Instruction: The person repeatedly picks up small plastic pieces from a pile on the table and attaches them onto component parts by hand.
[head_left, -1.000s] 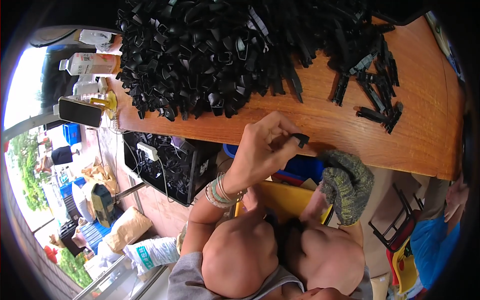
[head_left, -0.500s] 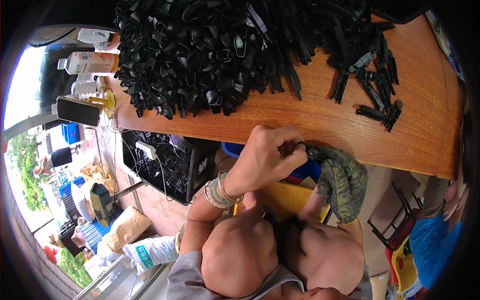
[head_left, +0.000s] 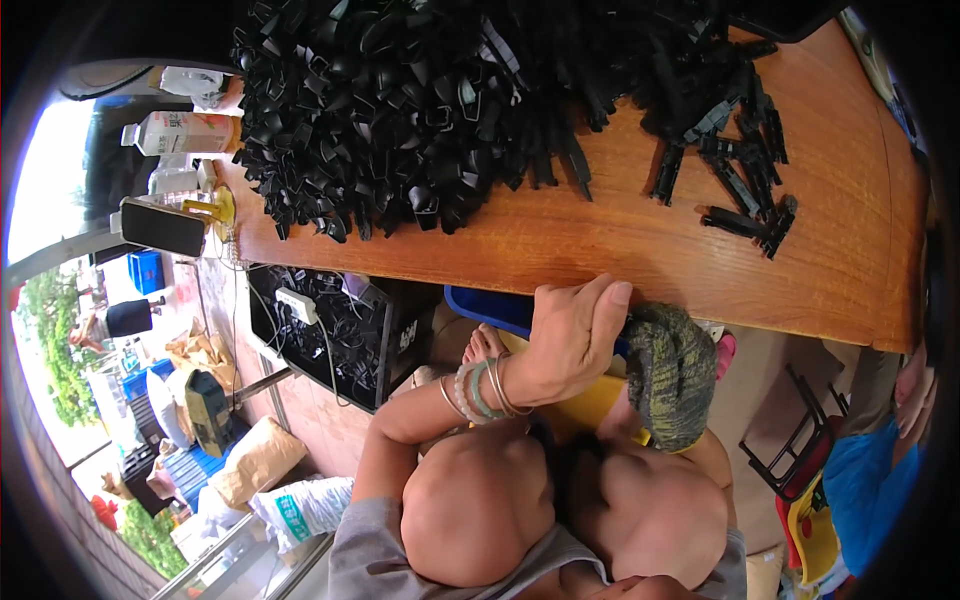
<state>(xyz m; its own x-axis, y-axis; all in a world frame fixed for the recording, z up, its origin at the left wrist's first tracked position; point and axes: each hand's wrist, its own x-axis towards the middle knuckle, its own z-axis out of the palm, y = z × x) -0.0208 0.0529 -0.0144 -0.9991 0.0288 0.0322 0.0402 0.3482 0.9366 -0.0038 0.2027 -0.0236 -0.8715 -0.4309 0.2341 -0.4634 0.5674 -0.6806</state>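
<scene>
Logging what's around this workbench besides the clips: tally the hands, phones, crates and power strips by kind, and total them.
Bare left hand: 1
Gloved right hand: 1
Dark phone: 1
Black crate: 1
White power strip: 1
Total: 5

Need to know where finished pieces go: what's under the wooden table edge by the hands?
Under the wooden table sit a black crate of black parts and a blue bin. The left hand and gloved right hand cover the rest.
</scene>
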